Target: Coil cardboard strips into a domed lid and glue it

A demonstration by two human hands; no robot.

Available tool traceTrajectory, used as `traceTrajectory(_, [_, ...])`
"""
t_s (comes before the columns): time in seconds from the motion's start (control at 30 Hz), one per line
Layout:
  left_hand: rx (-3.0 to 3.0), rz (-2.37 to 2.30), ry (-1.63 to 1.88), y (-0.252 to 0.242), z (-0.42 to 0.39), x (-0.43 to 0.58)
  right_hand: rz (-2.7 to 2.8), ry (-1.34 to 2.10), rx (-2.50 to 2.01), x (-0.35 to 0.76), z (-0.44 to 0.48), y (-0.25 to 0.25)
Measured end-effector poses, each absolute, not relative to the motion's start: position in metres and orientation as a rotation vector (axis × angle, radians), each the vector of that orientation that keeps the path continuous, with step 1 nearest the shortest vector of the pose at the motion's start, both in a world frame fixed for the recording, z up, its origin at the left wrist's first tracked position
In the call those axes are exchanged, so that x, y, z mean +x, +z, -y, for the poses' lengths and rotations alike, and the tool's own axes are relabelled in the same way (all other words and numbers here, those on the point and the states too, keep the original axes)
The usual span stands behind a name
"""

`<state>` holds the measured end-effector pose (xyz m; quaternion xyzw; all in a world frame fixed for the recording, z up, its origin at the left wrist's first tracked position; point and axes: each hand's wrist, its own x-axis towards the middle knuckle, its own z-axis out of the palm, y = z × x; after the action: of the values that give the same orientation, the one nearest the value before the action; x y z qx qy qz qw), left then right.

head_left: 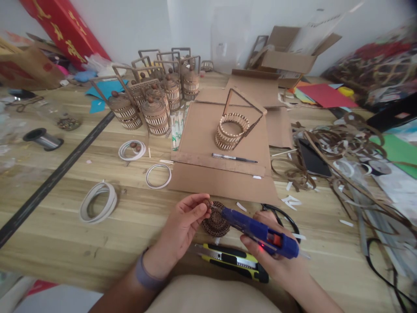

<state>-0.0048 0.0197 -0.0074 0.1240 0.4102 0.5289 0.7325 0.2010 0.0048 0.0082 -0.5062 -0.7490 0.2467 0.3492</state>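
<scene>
Between the thumb and fingers of my left hand (182,228) is a small round brown bead (207,203). My right hand (276,256) is wrapped round the handle of a blue hot glue gun (260,230), whose nozzle points left and meets or nearly meets the bead. A red light glows on the gun's side. Below the nozzle a round, coiled brown lid (215,224) lies on the table, partly covered by the gun. Closer to me rests a yellow and black utility knife (233,262) with its blade to the left.
A slatted basket with an angular handle (230,132) stands on flat cardboard (202,178), behind a pen (234,158). Several lidded baskets (156,117) are grouped at the back left. Tape rings (98,202) lie left; brown strips (342,134) and a phone (313,157) lie right.
</scene>
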Motion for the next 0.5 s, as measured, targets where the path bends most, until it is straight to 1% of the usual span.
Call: traceTrajectory(0.5, [0.279,-0.911,1.159,-0.0050,-0.0190,-0.0040,1.970,0.627,-1.317,0.1997,-0.0061,0.0102])
